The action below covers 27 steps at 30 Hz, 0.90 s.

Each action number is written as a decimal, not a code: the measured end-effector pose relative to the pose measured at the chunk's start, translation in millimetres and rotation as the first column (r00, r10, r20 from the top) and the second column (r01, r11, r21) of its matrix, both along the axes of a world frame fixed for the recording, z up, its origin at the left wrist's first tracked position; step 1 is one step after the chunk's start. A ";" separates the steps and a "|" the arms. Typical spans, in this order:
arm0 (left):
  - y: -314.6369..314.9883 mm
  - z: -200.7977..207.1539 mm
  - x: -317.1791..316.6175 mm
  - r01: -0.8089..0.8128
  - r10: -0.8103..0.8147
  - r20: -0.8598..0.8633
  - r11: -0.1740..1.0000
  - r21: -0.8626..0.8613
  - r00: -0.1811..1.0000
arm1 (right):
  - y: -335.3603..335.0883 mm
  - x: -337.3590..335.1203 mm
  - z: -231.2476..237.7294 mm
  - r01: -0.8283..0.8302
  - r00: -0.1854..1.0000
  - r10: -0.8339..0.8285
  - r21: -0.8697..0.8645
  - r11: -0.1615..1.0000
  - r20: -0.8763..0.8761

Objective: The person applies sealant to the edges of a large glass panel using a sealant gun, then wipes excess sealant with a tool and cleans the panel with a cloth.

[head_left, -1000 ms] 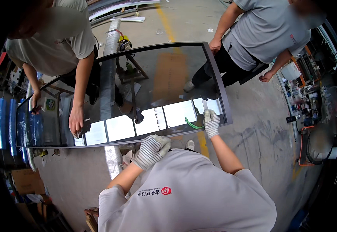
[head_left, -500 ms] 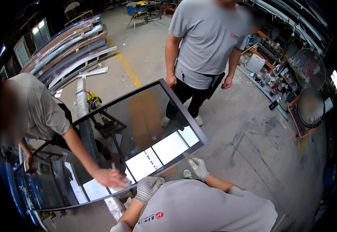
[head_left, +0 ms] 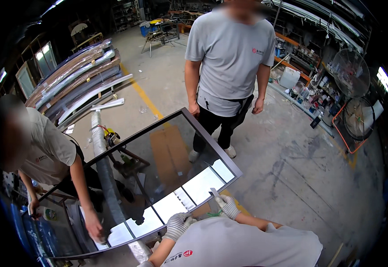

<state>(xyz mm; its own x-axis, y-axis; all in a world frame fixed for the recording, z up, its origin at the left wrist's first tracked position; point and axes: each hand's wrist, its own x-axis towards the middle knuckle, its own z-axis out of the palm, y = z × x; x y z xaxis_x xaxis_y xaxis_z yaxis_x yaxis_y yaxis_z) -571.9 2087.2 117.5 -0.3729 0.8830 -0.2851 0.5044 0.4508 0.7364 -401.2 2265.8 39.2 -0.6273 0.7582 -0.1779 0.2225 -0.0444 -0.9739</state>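
Observation:
A large glass pane in a dark frame (head_left: pixel 212 145) lies across supports before me, mirroring bright light along its near side. My left hand (head_left: pixel 177 226), in a striped glove, is closed at the near edge of the frame; whatever its fingers hold is hidden. In my right hand (head_left: pixel 227 207), also gloved, is a flat grey blade like a scraper (head_left: pixel 214 192), beside the frame's near right side. At the left, a co-worker's bare hand (head_left: pixel 94 230) reaches down onto the near left part of the glass. That person's other hand holds a bottle with a green label (head_left: pixel 49 214).
Another person (head_left: pixel 229 58) stands beyond the frame's far right corner, arms down. Wrapped long profiles (head_left: pixel 76 73) are stacked at the far left. Fans (head_left: pixel 352 73) and a cluttered shelf (head_left: pixel 316 95) stand at the right. A plastic-wrapped support (head_left: pixel 99 141) runs under the glass.
The co-worker's hand has moved left and nearer along the glass. My view has shifted slightly, and both my hands stay by the near edge.

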 end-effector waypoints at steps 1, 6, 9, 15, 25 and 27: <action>-0.3 -6.3 0.3 0.017 -0.014 -0.066 0.999 0.040 0.998 | -1.1 0.3 1.8 0.003 1.000 -0.003 0.017 1.000 0.011; -4.8 -17.4 0.8 -0.026 0.029 -0.039 0.996 0.088 0.999 | -3.3 -1.2 -2.1 -0.012 1.000 0.012 0.037 0.999 0.009; -5.9 -28.1 -0.4 -0.062 0.065 -0.018 0.988 0.139 0.998 | -2.2 1.5 -4.7 -0.018 0.999 0.016 0.043 0.999 0.047; -5.0 -27.5 -1.8 -0.023 0.030 -0.089 0.996 0.086 0.996 | -1.9 4.4 -1.3 -0.012 0.998 0.010 0.027 1.000 0.060; -1.2 -32.9 2.4 -0.017 0.040 -0.196 0.993 0.119 0.980 | -0.3 14.1 -9.6 -0.010 0.993 0.013 -0.025 1.000 0.115; 4.1 -23.3 2.8 -0.012 0.032 -0.192 0.995 0.103 0.981 | -0.4 16.3 -8.6 -0.007 0.989 0.017 -0.068 0.998 0.144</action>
<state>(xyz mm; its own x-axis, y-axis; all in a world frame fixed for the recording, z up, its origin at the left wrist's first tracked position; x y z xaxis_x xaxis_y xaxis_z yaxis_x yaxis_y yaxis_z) -569.1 2091.2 94.1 -0.4316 0.8946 -0.1158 0.6323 0.3915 0.6685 -384.9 2265.5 30.6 -0.6001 0.7341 -0.3179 0.3616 -0.1056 -0.9263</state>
